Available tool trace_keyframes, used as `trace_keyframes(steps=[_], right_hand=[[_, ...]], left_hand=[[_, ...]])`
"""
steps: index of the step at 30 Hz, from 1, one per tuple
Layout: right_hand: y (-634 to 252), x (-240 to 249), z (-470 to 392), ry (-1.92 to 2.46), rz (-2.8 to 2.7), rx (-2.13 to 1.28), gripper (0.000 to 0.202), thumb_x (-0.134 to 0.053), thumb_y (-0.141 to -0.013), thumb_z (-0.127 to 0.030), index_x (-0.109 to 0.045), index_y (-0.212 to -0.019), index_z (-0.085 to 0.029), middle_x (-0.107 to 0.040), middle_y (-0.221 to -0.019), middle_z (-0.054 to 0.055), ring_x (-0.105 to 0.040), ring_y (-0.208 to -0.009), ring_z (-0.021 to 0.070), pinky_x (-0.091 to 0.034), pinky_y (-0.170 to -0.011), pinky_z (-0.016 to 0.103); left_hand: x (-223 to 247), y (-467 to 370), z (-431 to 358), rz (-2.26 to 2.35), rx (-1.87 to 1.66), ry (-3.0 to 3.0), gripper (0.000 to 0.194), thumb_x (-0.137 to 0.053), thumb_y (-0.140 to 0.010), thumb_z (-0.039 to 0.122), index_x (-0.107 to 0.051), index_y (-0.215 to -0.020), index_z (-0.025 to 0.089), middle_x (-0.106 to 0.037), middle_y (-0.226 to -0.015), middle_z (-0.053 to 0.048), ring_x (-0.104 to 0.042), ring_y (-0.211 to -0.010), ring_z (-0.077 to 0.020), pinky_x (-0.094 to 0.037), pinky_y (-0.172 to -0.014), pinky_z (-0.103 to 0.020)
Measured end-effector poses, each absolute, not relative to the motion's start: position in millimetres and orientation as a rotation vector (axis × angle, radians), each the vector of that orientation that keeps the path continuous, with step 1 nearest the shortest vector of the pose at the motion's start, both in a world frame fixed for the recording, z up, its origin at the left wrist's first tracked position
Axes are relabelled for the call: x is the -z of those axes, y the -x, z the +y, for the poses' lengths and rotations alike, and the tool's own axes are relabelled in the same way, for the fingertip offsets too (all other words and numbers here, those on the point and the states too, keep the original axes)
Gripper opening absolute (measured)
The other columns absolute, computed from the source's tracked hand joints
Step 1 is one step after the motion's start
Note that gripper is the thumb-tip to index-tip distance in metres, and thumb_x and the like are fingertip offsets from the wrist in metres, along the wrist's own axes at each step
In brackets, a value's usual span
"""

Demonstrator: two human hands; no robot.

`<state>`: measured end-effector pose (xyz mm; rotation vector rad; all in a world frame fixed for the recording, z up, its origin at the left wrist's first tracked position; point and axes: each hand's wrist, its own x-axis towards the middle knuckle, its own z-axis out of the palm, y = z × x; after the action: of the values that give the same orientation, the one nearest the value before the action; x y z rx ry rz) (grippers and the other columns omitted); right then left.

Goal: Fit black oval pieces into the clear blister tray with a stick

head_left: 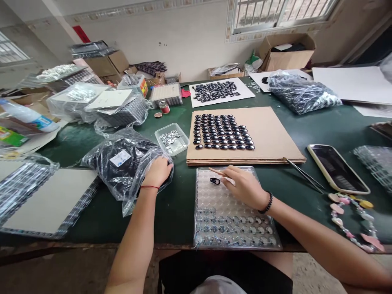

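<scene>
A pale wall runs across the back of the room, with a barred window at its upper right. In front of me stretches the dark green counter, crowded on the left with boxes and wrapped packs. An open cardboard box stands at its far right. Nearer, a stack of brown cardboard sheets carries rows of glossy black ovals; a clear plastic bag of dark contents lies to the left, and a clear tray of round cells sits right before me. Beyond the tray's right side rest a phone and tweezers (the tweezers lean on the cardboard's corner).

My left hand is in the mouth of the bag, its fingers hidden, so I cannot tell what it grasps. My right hand is over the tray, fingers curled around a thin brown stick that points left. Smallest of all, one black piece is at that thumb's tip, just below the stick and above the tray's far cells; I can't tell whether it is pinched.
</scene>
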<state>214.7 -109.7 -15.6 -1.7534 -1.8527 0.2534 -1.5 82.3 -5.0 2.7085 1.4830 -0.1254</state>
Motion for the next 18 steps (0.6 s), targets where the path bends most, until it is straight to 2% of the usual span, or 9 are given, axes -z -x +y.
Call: trace_keyframes(steps=[4,9,14,18], right_hand=[[-209,18,-101,1.852,-1.978,-0.221,0.013,-0.05,-0.084,-0.024,-0.06,-0.087,-0.018,-0.057,-0.089,0.004,-0.054,-0.065,0.013,-0.034,-0.052,0.023],[-208,23,-100,1.756,-1.966,-0.231,0.01,-0.05,-0.083,-0.017,-0.06,-0.085,-0.017,-0.06,-0.087,0.003,-0.055,-0.068,0.0117,-0.033,-0.053,0.021],[-247,17,-99,1.659,-1.62,-0.206,0.011,-0.053,-0.082,-0.023,-0.062,-0.083,-0.017,-0.062,-0.073,0.001,-0.054,-0.065,0.012,-0.037,-0.058,0.022],[-312,3,-82,1.809,-1.198,-0.085,0.015,-0.055,-0.078,-0.025,-0.063,-0.086,-0.016,-0.063,-0.072,0.003,-0.053,-0.061,0.0133,-0.039,-0.056,0.024]], left_hand=[[20,-10,82,1.539,0.072,-2.766,0.029,-0.035,-0.082,0.025,-0.057,-0.093,0.008,-0.054,-0.1,-0.019,-0.053,-0.094,-0.0291,-0.04,-0.081,-0.037],[32,-16,88,1.589,0.078,-2.833,0.03,-0.033,-0.082,0.024,-0.053,-0.095,0.006,-0.055,-0.098,-0.021,-0.055,-0.088,-0.031,-0.042,-0.072,-0.037],[22,-5,105,1.397,0.132,-2.648,0.023,-0.039,-0.079,0.028,-0.056,-0.086,0.015,-0.062,-0.088,-0.013,-0.057,-0.084,-0.0276,-0.042,-0.071,-0.032],[5,9,109,1.31,-0.099,-2.356,0.025,-0.053,-0.072,0.039,-0.061,-0.084,0.019,-0.064,-0.087,-0.005,-0.057,-0.076,-0.0229,-0.042,-0.063,-0.027]])
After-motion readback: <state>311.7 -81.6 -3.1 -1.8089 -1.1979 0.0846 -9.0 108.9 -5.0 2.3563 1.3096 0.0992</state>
